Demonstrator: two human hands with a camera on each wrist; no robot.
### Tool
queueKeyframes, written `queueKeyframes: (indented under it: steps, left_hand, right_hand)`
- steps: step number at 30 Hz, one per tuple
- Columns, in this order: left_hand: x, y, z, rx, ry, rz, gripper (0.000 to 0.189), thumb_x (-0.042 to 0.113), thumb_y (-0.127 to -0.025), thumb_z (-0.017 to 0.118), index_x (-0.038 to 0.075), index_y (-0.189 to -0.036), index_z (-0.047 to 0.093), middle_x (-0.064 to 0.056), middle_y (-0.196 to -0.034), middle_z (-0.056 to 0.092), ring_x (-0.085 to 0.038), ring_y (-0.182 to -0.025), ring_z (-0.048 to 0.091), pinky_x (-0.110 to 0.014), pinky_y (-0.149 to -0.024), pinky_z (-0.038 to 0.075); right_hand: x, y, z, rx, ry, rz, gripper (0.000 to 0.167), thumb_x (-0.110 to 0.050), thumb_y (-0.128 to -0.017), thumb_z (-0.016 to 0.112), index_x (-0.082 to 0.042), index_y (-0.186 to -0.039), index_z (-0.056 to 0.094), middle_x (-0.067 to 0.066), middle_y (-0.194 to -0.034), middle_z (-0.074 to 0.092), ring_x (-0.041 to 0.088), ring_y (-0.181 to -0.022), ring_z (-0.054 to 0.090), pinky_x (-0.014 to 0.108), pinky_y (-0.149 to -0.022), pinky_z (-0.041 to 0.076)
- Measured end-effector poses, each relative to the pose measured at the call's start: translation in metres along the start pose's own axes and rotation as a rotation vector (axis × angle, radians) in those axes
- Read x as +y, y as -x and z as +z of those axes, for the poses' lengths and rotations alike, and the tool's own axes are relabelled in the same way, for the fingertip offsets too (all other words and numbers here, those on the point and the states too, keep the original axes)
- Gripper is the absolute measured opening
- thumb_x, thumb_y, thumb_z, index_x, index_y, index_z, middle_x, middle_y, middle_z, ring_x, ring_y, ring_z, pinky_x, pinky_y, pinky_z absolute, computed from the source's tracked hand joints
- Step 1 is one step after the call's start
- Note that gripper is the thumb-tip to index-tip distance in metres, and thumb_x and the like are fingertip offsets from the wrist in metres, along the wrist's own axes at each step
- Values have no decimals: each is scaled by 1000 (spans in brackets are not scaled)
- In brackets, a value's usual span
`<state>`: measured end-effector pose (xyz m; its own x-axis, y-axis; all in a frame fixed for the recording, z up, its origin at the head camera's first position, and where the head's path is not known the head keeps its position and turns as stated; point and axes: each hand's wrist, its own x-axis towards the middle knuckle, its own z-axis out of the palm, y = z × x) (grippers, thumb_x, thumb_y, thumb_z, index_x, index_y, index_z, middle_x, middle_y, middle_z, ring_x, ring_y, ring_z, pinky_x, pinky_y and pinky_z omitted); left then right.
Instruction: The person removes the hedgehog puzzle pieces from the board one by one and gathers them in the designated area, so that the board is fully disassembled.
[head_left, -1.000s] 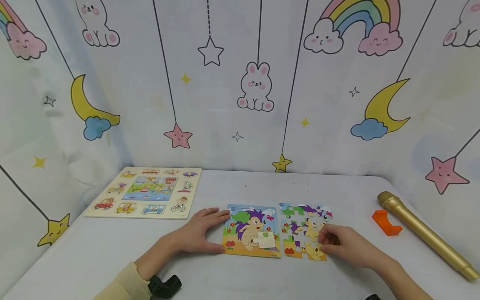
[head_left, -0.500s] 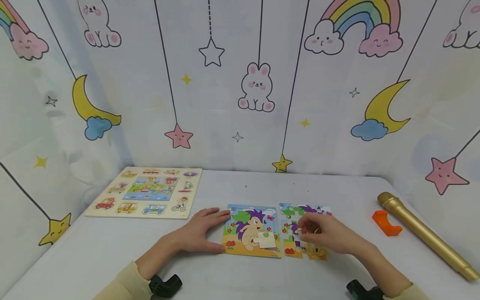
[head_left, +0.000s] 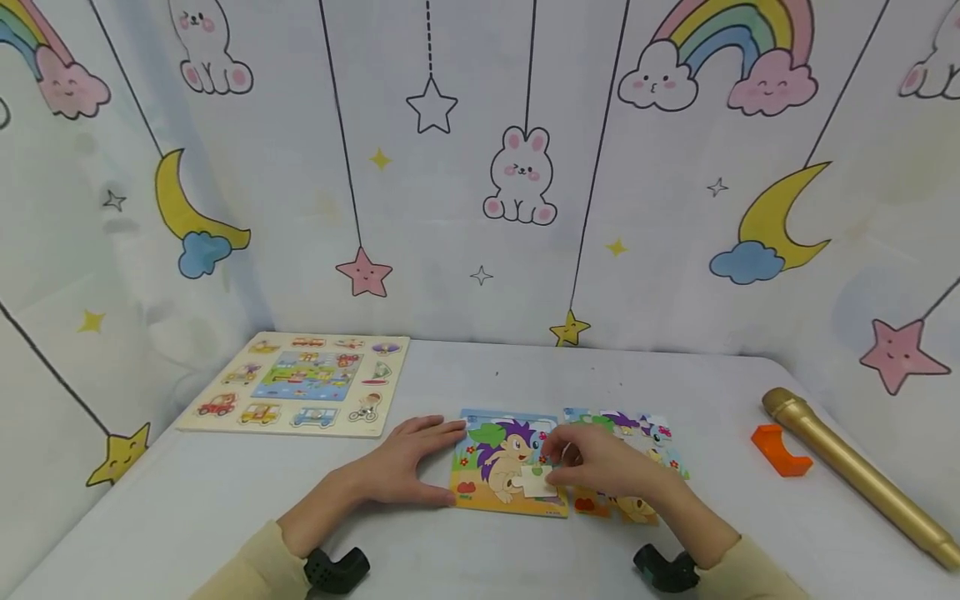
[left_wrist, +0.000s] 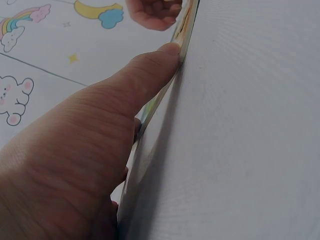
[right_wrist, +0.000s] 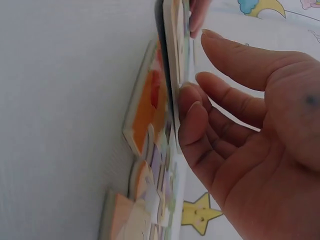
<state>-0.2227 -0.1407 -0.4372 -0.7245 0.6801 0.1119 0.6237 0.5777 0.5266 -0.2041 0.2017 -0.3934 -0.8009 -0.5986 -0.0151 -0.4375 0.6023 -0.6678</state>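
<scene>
A square hedgehog puzzle board [head_left: 480,497] lies flat on the table. On its lower right part is a pale jigsaw piece [head_left: 536,486] with a green mark. My left hand [head_left: 401,462] rests along the board's left edge, its fingers reaching to the upper corner and its thumb [left_wrist: 165,57] to the lower one. Over the board's right edge, my right hand [head_left: 600,458] is close beside the pale piece. In the right wrist view, its thumb [right_wrist: 240,57] and index finger stand apart with nothing between them. Loose hedgehog puzzle pieces [head_left: 633,510] lie right of the board, partly hidden under the right hand.
A larger vehicle puzzle board [head_left: 360,427] lies at the back left. On the right are an orange curved block [head_left: 780,454] and a long gold microphone [head_left: 862,483]. A patterned cloth backdrop [head_left: 480,317] stands behind the table.
My right hand has moved left from the loose pieces to the right side of the hedgehog board. The left hand stays at the board's left edge. The head view has shifted slightly.
</scene>
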Motion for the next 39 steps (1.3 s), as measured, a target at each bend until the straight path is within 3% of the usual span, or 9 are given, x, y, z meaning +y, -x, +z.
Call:
queueKeyframes:
  steps: [8, 16, 24, 39]
  left_hand:
    - [2, 0, 0, -3, 5, 0, 86, 59, -83, 74, 18, -153, 47, 7, -160, 37, -31, -149, 21, -62, -115, 19]
    - [2, 0, 0, 0, -3, 3, 85, 59, -83, 74, 18, -153, 47, 8, -160, 37, -31, -149, 22, -61, -115, 20]
    - [2, 0, 0, -2, -4, 4, 85, 59, -83, 74, 18, -153, 47, 7, -160, 37, -30, -149, 21, -61, -115, 19]
    - [0, 0, -1, -7, 8, 11, 85, 57, -84, 74, 17, -153, 46, 6, -160, 37, -32, -149, 21, -61, -116, 18]
  right_hand:
    - [-9, -3, 7, -33, 17, 88, 29, -25, -86, 83, -12, -106, 66, -2, -98, 60, 18, -83, 58, 27, -71, 53]
    - [-10, -3, 9, -28, 54, 112, 31, -27, -83, 85, -14, -103, 66, -2, -95, 55, 17, -83, 55, 27, -70, 51]
    - [-14, 1, 8, -3, -5, 72, 22, -18, -88, 80, -14, -100, 62, -3, -86, 59, 20, -80, 56, 28, -66, 50]
    - [-19, 14, 3, 12, -67, -20, 14, -16, -92, 76, -16, -99, 63, -4, -88, 60, 16, -79, 56, 26, -67, 50]
